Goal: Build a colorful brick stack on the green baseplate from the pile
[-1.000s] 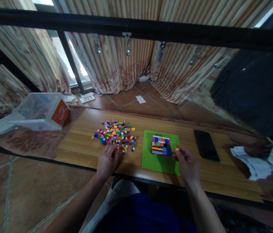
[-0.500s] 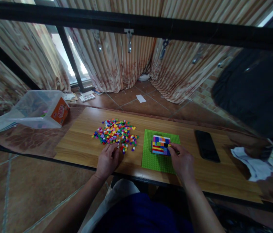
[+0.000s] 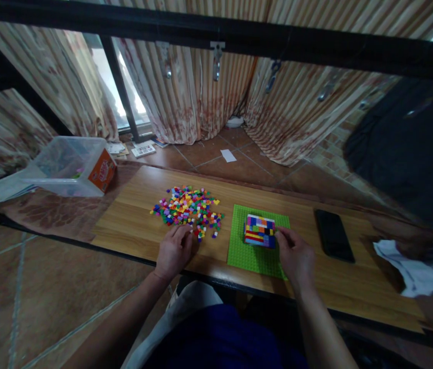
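Note:
A many-coloured block of toy bricks (image 3: 259, 231) stands on a green studded baseplate (image 3: 239, 259). My right hand (image 3: 296, 256) is at the block's right side, thumb and forefinger closed together; whatever is between the fingertips is too small to make out. To the left lies a loose pile of small coloured bricks (image 3: 187, 205). At the pile's near edge, my left hand (image 3: 173, 251) rests low with its fingers curled in a pinch. A whitish speck shows by those fingertips, but I cannot tell whether it is held.
Right of the baseplate a black phone (image 3: 334, 236) lies on the wooden table (image 3: 124, 220). Crumpled white paper (image 3: 406, 269) is at the far right. A clear plastic bin (image 3: 74, 169) with an orange label stands back left. A dark bar (image 3: 239, 33) crosses above.
My right hand has drawn slightly away from the block's top toward its right edge. My left hand stays by the pile. The whole view has shifted a little.

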`<action>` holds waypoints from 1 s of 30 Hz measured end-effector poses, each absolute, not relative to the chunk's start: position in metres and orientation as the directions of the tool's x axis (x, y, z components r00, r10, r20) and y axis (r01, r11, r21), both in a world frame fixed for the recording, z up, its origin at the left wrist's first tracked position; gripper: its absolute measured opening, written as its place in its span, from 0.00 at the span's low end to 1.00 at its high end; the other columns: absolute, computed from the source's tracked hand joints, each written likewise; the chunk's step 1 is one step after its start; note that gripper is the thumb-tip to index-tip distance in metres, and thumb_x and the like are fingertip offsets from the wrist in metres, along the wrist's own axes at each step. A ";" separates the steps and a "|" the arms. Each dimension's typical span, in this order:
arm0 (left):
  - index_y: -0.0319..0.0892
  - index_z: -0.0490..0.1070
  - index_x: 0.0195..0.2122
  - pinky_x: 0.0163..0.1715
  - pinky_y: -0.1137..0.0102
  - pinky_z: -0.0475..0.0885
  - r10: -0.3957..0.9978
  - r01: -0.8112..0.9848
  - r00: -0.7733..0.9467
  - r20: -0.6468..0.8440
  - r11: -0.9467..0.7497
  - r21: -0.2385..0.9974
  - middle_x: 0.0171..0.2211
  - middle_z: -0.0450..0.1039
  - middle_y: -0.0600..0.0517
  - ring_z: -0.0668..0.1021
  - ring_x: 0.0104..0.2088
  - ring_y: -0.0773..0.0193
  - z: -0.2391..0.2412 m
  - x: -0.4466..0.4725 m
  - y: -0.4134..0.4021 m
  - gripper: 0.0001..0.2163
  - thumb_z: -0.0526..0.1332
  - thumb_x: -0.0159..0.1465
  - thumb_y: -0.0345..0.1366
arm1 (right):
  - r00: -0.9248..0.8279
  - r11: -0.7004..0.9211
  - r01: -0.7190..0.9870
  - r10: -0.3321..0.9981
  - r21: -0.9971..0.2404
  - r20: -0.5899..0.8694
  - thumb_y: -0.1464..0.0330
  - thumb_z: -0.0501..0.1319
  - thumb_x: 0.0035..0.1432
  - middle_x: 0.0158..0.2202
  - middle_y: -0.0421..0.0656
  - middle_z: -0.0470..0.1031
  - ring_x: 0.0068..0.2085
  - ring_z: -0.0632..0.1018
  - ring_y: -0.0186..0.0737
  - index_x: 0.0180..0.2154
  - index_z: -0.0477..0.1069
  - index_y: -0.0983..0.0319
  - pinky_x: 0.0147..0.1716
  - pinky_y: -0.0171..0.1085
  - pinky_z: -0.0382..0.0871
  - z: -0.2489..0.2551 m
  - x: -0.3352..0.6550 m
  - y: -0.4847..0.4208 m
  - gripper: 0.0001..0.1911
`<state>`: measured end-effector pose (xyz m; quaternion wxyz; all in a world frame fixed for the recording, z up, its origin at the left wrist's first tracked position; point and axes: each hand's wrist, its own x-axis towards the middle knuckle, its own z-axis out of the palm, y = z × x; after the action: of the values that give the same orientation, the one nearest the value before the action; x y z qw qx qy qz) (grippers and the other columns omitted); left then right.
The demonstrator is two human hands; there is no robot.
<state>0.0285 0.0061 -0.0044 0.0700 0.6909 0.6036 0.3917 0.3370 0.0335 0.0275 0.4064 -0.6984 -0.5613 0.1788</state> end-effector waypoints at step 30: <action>0.43 0.70 0.43 0.44 0.64 0.75 0.879 0.785 -0.023 0.475 -0.279 0.553 0.40 0.76 0.48 0.78 0.41 0.59 -0.005 0.030 0.006 0.07 0.55 0.66 0.31 | 0.466 -0.137 0.391 0.883 -0.910 0.067 0.51 0.60 0.51 0.39 0.50 0.81 0.38 0.79 0.45 0.43 0.77 0.65 0.41 0.42 0.71 -0.006 0.329 0.056 0.26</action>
<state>0.0302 0.0062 -0.0047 0.0600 0.6965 0.5975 0.3928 0.3288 0.0563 -0.0059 0.4794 -0.7092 -0.4489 0.2564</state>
